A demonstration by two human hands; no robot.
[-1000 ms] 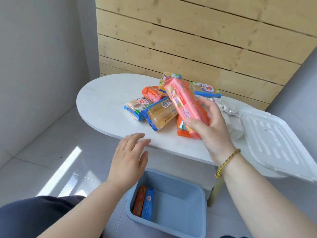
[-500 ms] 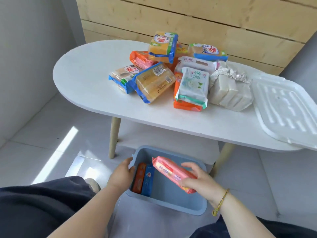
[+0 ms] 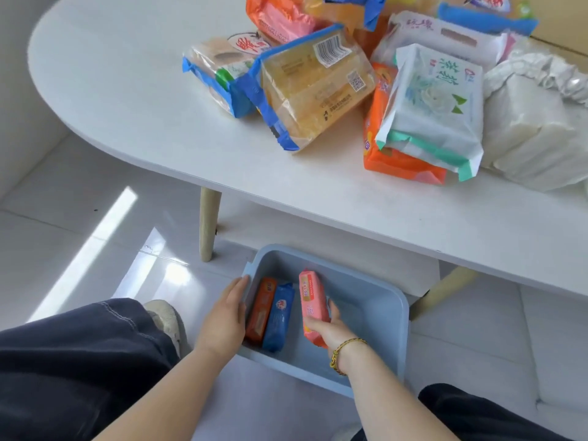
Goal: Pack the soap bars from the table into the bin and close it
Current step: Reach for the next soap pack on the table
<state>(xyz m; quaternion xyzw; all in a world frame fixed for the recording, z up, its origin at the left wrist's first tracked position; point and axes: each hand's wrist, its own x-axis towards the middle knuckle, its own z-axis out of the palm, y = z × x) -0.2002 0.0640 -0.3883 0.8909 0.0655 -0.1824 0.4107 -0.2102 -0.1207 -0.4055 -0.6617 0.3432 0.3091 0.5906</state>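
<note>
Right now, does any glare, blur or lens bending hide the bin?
In the head view a sun streak glares on the floor tiles beside the bin; the table edge bows from the wide lens; the bin's inside is evenly lit, and the pink soap bar in the right hand shows sharply.

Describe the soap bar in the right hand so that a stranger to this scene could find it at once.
Look below the white table to the light blue bin on the floor. Inside it, the right hand grips a pink soap bar. Its neighbours, an orange soap bar and a blue soap bar, are not held.
</note>
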